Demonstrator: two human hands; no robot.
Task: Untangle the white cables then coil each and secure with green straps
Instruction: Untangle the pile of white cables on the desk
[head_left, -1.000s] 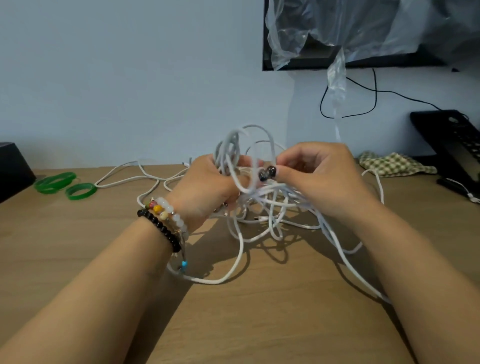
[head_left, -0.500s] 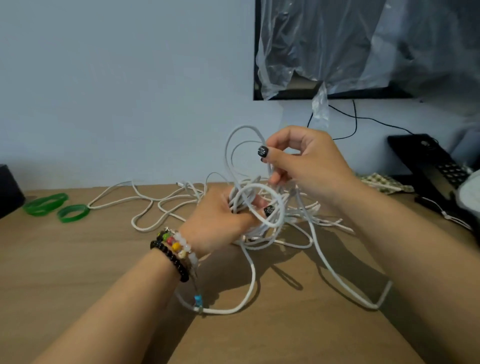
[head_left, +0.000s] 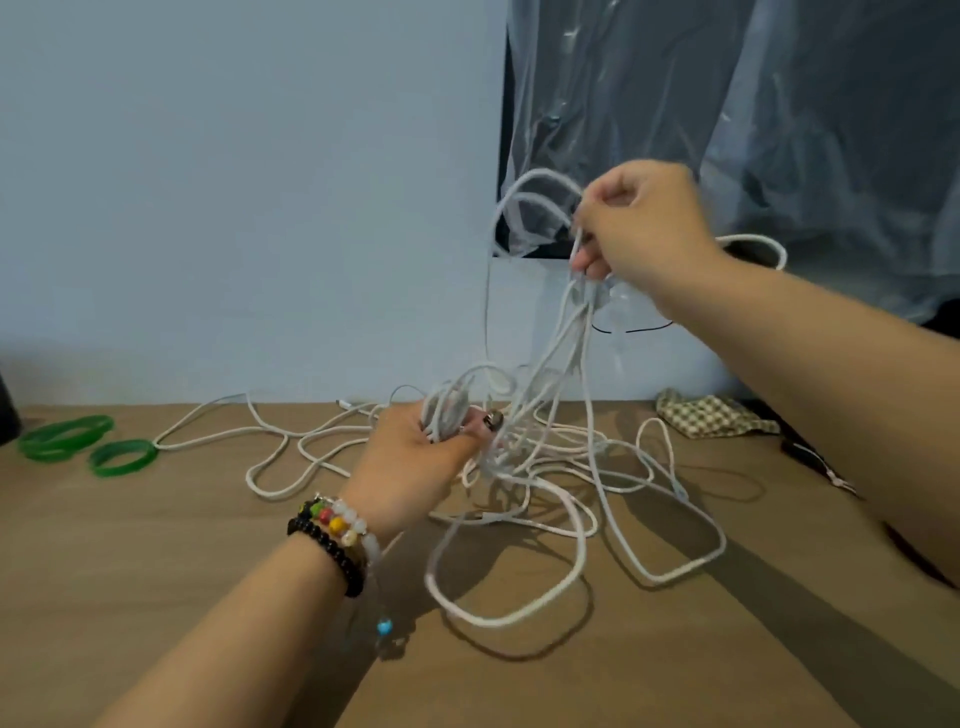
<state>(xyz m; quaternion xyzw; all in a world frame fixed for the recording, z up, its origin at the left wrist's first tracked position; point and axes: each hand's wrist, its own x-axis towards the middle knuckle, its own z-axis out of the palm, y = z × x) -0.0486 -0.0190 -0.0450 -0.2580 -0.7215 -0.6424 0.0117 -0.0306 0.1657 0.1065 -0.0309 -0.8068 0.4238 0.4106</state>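
A tangle of white cables (head_left: 566, 467) lies on the wooden table (head_left: 156, 545), with loose loops spreading left and toward me. My left hand (head_left: 421, 457) grips a bundle of cable loops low over the table's middle. My right hand (head_left: 639, 228) is raised high and pinches several strands, which stretch taut down to the tangle; a loop arches over its fingers. Two green straps (head_left: 93, 447) lie flat at the table's far left.
A checked cloth (head_left: 711, 415) lies at the back right beside a dark object at the right edge. Clear plastic sheeting (head_left: 727, 130) hangs over a dark screen on the wall. A thin black wire (head_left: 631, 330) runs along the wall. A dark box sits at the far left edge.
My right hand has risen up and to the right, pulling strands out of the tangle. My left hand stays low, holding its bundle, and the view has tilted up.
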